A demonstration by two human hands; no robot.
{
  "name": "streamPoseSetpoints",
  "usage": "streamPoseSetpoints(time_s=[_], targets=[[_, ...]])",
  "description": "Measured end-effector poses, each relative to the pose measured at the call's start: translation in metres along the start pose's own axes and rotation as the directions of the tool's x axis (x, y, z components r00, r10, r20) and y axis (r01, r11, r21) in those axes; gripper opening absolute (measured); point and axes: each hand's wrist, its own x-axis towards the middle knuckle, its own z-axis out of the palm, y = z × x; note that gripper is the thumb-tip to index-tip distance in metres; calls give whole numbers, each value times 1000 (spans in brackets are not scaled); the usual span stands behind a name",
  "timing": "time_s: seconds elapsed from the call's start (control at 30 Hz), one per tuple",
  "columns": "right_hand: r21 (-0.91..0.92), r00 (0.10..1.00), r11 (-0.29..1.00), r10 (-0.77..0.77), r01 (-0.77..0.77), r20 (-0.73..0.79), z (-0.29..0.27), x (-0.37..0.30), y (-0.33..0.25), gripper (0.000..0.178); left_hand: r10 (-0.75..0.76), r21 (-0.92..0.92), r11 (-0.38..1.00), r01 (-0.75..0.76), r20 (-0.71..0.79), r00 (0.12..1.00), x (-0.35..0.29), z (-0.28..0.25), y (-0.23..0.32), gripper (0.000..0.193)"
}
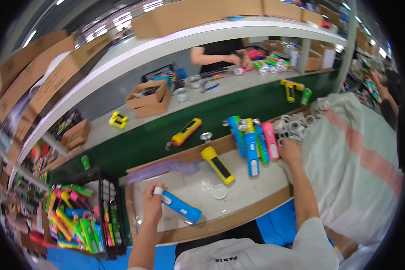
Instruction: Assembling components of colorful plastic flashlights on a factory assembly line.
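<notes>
Holding a blue flashlight [181, 205] by its white end, the left hand [152, 203] has its fingers curled closed around it, over the left part of the tray [153, 227]. A small pale patch marks the flashlight's side, too blurred to read; dark lettering sits on the pale shirt [238, 256]. The flashlight's long axis slants from ten o'clock, at the hand, to four; whether its far end touches the tray is unclear. Toward one to two o'clock lies a yellow flashlight [218, 165]. At two o'clock, the right hand [291, 152] reaches into white rings [297, 125]; its fingertips are hard to make out, so I cannot tell how open they are or whether they hold one. At nine o'clock stands a black crate [109, 216]. Across the bench, a shelf cuts off another person's head.
</notes>
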Motion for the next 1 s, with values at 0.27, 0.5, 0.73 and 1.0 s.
streamPoseSetpoints(time_s=[0.27,0.5,0.73,1.0], targets=[[252,993,962,-85,105,-86,30,-4,9,22,151,580,772,-261,230,961,-51,-56,-73,18],[352,968,933,24,68,-251,17,-13,52,23,289,742,424,-518,431,855,-41,-22,-62,27],[631,917,672,-206,387,-342,-85,-64,-84,24,433,662,484,-573,388,814,-56,-30,-63,39],[979,644,194,742,56,-184,-249,8,174,46,351,580,499,-645,545,761,-69,28,-44,35]])
